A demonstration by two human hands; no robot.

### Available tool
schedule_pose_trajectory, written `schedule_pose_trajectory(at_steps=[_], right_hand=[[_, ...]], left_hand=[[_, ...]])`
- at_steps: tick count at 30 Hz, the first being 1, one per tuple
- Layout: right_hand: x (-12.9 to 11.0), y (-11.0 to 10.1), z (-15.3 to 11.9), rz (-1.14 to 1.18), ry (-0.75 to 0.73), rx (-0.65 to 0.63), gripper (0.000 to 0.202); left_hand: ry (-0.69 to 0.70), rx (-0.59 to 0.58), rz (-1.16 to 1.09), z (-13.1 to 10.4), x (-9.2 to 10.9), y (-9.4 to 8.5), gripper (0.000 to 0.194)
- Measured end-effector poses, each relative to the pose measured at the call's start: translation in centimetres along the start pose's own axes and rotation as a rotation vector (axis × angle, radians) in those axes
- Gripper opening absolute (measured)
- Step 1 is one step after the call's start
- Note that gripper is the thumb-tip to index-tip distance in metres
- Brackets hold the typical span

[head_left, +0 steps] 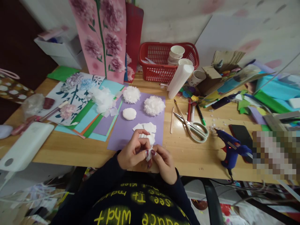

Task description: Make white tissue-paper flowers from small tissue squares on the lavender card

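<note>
Near the table's front edge, my left hand (136,148) and my right hand (164,162) meet, fingertips pinched on one small crumpled piece of white tissue paper (149,155). Just beyond my fingers lie several loose white paper pieces (150,127), partly hidden by my left hand. They rest on a sheet of purple paper (114,137). Farther back on that sheet sit two ruffled white paper flowers, a larger one (154,105) to the right and a smaller one (131,94) to the left. Below the smaller one is a flat white oval disc (129,114).
Scissors (198,131), a brush and pens lie to the right, with a blue glue gun (232,147) and a dark phone (241,134) beyond. A red basket (154,73) and a white paper roll (180,81) stand behind. Coloured sheets and a white power bank (28,145) are left.
</note>
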State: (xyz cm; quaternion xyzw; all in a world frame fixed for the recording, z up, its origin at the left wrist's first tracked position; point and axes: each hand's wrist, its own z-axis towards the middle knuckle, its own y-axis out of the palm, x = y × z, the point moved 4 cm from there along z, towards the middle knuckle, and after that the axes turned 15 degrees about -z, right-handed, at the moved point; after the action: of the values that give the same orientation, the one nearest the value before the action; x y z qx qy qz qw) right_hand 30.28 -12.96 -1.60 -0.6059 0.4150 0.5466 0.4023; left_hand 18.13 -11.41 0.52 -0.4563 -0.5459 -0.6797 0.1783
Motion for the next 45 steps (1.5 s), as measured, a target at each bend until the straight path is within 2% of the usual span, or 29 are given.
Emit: schedule_pose_trajectory(at_steps=[6,10,16,26,28,34,39,45], right_hand=[[0.1,-0.1,0.0,-0.022,0.003,0.002,0.029],[0.1,-0.1,0.0,-0.018,0.013,-0.001,0.029],[0.0,-0.2,0.0,-0.018,0.016,0.007,0.03],[1.1,-0.3,0.1,0.132,0.053,0.086,0.026],[0.8,-0.2,0.1,0.084,0.024,0.065,0.028],[-0.5,0.1,0.2,-0.06,-0.031,0.012,0.028],[-0.4,0.0,0.1,-0.053,-0.042,0.022,0.029],[0.1,0.0,0.0,-0.002,-0.002,0.037,0.028]], left_hand=[[0.018,-0.012,-0.048,0.0,0.0,0.1,0.036],[-0.003,0.009,-0.005,-0.1,-0.1,0.0,0.036],[-0.023,0.041,-0.065,0.1,-0.2,-0.1,0.037],[0.115,0.119,-0.136,0.2,0.4,-1.9,0.037],[0.1,0.117,-0.116,0.2,0.5,-1.7,0.038],[-0.04,0.01,-0.123,0.0,-0.1,0.2,0.037],[-0.01,0.067,-0.022,-0.1,0.0,-0.2,0.038],[0.053,0.133,-0.105,0.1,0.3,-1.3,0.038]])
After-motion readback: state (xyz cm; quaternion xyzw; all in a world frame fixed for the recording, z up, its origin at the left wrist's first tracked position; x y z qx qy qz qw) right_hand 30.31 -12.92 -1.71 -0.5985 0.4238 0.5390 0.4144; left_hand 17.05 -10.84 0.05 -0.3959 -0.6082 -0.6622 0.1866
